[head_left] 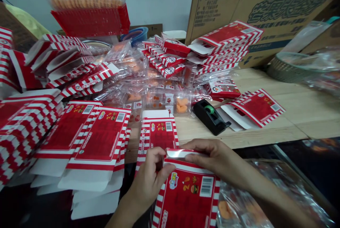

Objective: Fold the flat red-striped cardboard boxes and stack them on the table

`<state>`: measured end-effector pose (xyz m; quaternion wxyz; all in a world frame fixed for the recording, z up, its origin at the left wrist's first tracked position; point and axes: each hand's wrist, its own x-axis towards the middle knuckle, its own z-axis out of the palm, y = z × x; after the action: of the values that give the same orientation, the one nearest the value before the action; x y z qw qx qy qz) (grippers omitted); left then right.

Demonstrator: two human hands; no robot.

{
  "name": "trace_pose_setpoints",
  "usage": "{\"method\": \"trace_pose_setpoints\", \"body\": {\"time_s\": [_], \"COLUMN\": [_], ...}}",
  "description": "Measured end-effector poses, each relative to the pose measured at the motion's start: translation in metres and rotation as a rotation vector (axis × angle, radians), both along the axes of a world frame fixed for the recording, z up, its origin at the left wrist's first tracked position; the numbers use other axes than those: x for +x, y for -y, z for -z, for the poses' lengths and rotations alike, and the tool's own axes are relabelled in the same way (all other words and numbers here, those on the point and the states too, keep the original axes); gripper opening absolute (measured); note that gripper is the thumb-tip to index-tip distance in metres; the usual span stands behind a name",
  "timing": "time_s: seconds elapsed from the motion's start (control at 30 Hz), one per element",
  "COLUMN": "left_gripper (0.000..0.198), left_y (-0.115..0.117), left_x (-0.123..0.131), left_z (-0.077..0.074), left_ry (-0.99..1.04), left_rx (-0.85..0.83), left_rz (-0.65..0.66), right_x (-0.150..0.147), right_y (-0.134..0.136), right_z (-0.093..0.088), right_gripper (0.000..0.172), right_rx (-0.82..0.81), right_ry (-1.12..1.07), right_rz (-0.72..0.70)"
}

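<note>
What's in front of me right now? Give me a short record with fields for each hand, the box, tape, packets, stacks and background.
Left hand: gripping the held box at its upper left corner
Right hand: fingers and thumb on its top flap
Box: red, white-striped edges, barcode showing
Tape: black dispenser, green roll, on the wooden table
Packets: clear packets, orange pieces inside
Stacks: striped boxes, mostly left
Background: brown carton, back right
</note>
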<state>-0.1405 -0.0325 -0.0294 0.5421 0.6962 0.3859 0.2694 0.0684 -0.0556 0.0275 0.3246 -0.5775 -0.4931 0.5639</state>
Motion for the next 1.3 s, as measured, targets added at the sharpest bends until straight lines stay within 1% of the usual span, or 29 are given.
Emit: {"method": "trace_pose_setpoints", "body": {"time_s": [0.1,0.17,0.27,0.37,0.43,0.53,0.63,0.7,0.73,0.8,0.83,0.9,0.97,1.03,1.17,1.3], "left_gripper": [0.027,0.036,0.042,0.045,0.043,0.032,0.025,0.023,0.022,0.021,0.019,0.015,0.014,0.015,0.019,0.016], "left_y": [-0.001,-0.001,-0.001,-0.002,-0.003,-0.004,-0.003,-0.002,-0.001,-0.001,-0.002,-0.002,-0.002,-0.002,0.000,0.000], "left_x": [0.003,0.006,0.007,0.005,0.002,0.001,0.002,0.002,0.001,-0.001,-0.002,-0.004,-0.005,-0.004,-0.001,0.000], "left_z": [0.002,0.001,-0.002,-0.004,-0.005,-0.006,-0.006,-0.006,-0.007,-0.008,-0.008,-0.009,-0.008,-0.008,-0.008,-0.009], "left_ry": [0.066,0.067,0.020,-0.032,-0.080,-0.122,-0.103,-0.088,-0.082,-0.071,-0.063,-0.043,-0.023,-0.007,0.014,0.000], "left_rx": [-0.059,-0.052,0.012,0.088,0.154,0.281,0.367,0.395,0.407,0.420,0.424,0.429,0.436,0.447,0.464,0.443], "left_rz": [-0.006,0.014,0.057,0.071,0.081,0.115,0.117,0.107,0.093,0.043,0.014,-0.026,-0.038,-0.047,-0.061,-0.050], "right_x": [-0.002,-0.003,-0.008,-0.013,-0.015,-0.016,-0.014,-0.010,-0.007,0.000,0.005,0.012,0.016,0.016,0.009,0.008], "right_y": [0.005,0.008,0.011,0.011,0.010,0.009,0.009,0.010,0.011,0.015,0.017,0.021,0.026,0.028,0.029,0.028], "right_z": [0.001,0.001,-0.001,-0.006,-0.007,-0.005,-0.002,-0.003,-0.004,-0.006,-0.007,-0.006,-0.003,0.000,0.002,-0.001], "right_gripper": [0.019,0.018,0.016,0.011,0.012,0.016,0.021,0.020,0.018,0.017,0.018,0.020,0.020,0.020,0.019,0.012], "right_rx": [0.016,0.071,0.211,0.372,0.469,0.591,0.647,0.616,0.577,0.436,0.352,0.220,0.158,0.152,0.155,0.236], "right_ry": [-0.010,0.067,0.323,0.602,0.694,0.707,0.711,0.646,0.571,0.372,0.280,0.159,0.113,0.117,0.142,0.150], "right_rz": [0.005,0.015,0.026,-0.002,-0.041,-0.141,-0.193,-0.209,-0.223,-0.244,-0.227,-0.138,-0.022,0.037,0.024,0.050]}}
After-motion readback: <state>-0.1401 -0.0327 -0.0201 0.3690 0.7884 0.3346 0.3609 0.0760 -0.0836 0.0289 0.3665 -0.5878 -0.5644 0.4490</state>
